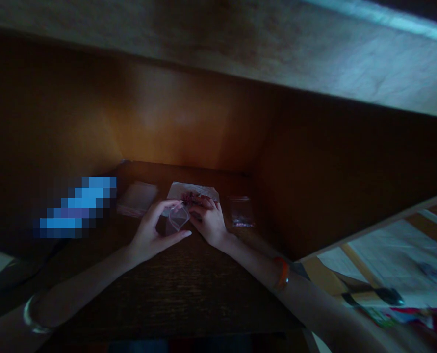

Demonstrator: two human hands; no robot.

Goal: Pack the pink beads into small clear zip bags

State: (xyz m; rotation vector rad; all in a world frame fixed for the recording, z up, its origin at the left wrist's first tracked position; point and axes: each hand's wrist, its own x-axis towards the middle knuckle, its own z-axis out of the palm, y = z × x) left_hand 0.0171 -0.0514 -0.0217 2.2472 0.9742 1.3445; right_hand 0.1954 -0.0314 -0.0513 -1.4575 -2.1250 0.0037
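Observation:
My left hand [157, 228] curves around a small clear plastic bag [179, 217], gripping it by its upper edge while the thumb stretches out below. The bag's mouth looks spread apart. A heap of small dark red pieces [192, 198] lies on a sheet of white paper [177, 188] just beyond the bag. With fingers bent over the heap, my right hand [211, 221] takes hold of some of these pieces close to the bag's rim. Dim light and the fingers hide exactly what is pinched.
Left of the paper lies a stack of flat clear bags [139, 196]. A clear bag with small contents [243, 212] rests to the right. Wooden panels [189, 117] enclose the dark tabletop [189, 289] at the back and sides. A pixelated bright patch [80, 208] covers something at left.

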